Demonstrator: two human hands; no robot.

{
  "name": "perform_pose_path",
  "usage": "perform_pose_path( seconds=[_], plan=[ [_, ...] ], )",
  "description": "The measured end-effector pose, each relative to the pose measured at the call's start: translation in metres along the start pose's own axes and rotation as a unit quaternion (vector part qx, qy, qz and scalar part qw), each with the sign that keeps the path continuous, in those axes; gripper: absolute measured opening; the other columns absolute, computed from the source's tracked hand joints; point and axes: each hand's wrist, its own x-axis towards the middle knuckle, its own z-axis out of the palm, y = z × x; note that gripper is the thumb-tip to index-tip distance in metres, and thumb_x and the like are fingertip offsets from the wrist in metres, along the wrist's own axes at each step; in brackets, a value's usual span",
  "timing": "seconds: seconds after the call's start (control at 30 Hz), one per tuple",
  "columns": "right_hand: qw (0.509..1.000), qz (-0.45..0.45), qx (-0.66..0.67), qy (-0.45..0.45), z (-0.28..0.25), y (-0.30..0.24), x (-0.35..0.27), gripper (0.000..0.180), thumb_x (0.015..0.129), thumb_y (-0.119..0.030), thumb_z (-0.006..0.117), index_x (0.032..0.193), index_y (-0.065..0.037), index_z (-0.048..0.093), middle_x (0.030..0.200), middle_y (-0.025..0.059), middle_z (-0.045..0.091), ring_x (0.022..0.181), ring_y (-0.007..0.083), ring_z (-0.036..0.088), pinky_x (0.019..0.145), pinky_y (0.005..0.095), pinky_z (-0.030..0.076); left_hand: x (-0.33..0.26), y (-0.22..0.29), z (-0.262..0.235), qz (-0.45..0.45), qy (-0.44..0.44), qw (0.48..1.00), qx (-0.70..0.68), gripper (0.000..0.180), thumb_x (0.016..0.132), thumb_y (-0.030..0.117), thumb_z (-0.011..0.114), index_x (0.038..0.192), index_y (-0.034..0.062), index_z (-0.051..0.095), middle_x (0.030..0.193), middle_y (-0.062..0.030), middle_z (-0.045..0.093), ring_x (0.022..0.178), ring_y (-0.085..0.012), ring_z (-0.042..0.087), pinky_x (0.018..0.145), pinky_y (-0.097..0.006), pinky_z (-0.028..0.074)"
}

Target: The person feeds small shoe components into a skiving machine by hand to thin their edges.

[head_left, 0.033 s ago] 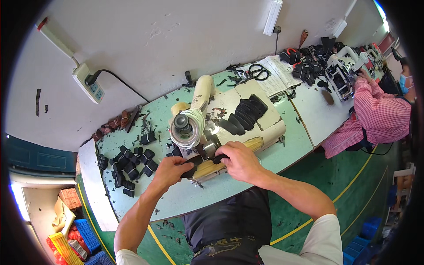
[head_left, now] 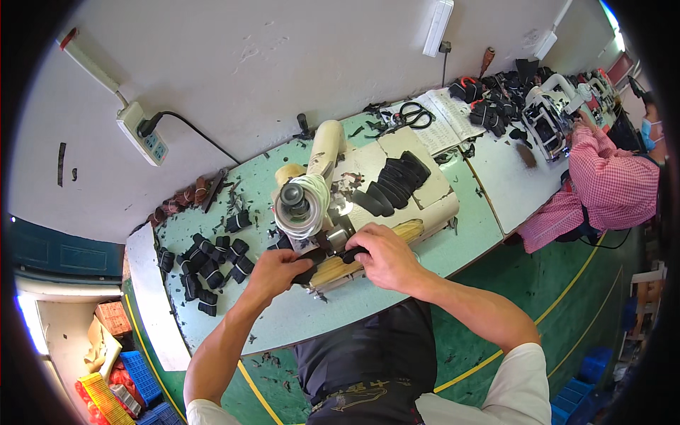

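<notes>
Blk pc pinched just rt of L hand.

Pretty bright, even light on the long, pale-green tabletop (fisheye bends its front edge, lol), dimmer on the smooth dark-green floor below. White glare blows out the far left and top right; middle's crisp, rim's softer, corners black.
</notes>
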Motion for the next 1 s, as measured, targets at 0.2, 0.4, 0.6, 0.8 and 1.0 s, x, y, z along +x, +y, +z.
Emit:
perform_pose_path(
  seconds=[0.2, 0.4, 0.6, 0.8, 1.0],
  plan=[
    [0.996, -0.03, -0.082, 0.029, 0.011, -0.012, 0.004, 0.027, 0.081, -0.003, 0.067, 0.108, -0.004, 0.064, 0.096, 0.0122, 0.062, 0.095, 0.034, 0.059, 0.085, 0.0451, 0.048, 0.007, -0.003, 0.014, 0.111, 0.055, 0.99, 0.072, 0.032, 0.087, 0.03, 0.074, 0.101, 0.0017, 0.077, 0.069, -0.0047, 0.067, 0.059, -0.0083, 0.056, 0.053, -0.026, 0.043],
    [0.995, -0.01, -0.093, 0.017, 0.004, -0.004, -0.002, 0.026, 0.082, -0.003, 0.067, 0.107, -0.003, 0.063, 0.095, 0.0133, 0.062, 0.095, 0.0334, 0.057, 0.084, 0.0452, 0.048, -0.01, -0.003, 0.003, 0.05, -0.009, 0.998, -0.029, 0.032, 0.087, 0.022, 0.075, 0.11, 0.0, 0.073, 0.068, -0.0022, 0.064, 0.058, -0.0046, 0.051, 0.05, -0.022, 0.038],
    [0.998, -0.042, -0.026, 0.031, 0.011, 0.0, 0.003, 0.026, 0.081, -0.004, 0.068, 0.107, -0.003, 0.063, 0.099, 0.0129, 0.062, 0.095, 0.0337, 0.058, 0.083, 0.0454, 0.048, 0.006, 0.007, 0.016, 0.067, 0.057, 0.991, 0.099, 0.031, 0.087, 0.025, 0.075, 0.102, -0.0018, 0.073, 0.072, -0.0045, 0.068, 0.063, -0.0093, 0.058, 0.057, -0.027, 0.045],
    [0.995, -0.009, -0.101, 0.009, 0.007, -0.014, 0.005, 0.028, 0.081, -0.005, 0.069, 0.108, -0.003, 0.064, 0.101, 0.012, 0.063, 0.094, 0.034, 0.059, 0.08, 0.0461, 0.048, -0.004, -0.011, 0.005, 0.113, -0.082, 0.978, -0.157, 0.029, 0.089, 0.014, 0.073, 0.111, -0.0051, 0.07, 0.078, -0.0065, 0.069, 0.067, -0.0097, 0.06, 0.062, -0.025, 0.05],
    [0.998, 0.007, -0.065, -0.007, -0.002, -0.003, 0.0, 0.026, 0.082, -0.004, 0.068, 0.108, -0.004, 0.065, 0.102, 0.0122, 0.063, 0.096, 0.0335, 0.06, 0.083, 0.0444, 0.049, 0.0, -0.01, 0.009, 0.049, 0.016, 0.996, -0.073, 0.022, 0.088, 0.013, 0.074, 0.101, -0.0054, 0.07, 0.072, -0.0039, 0.066, 0.053, -0.0071, 0.054, 0.044, -0.023, 0.04]
  ],
)
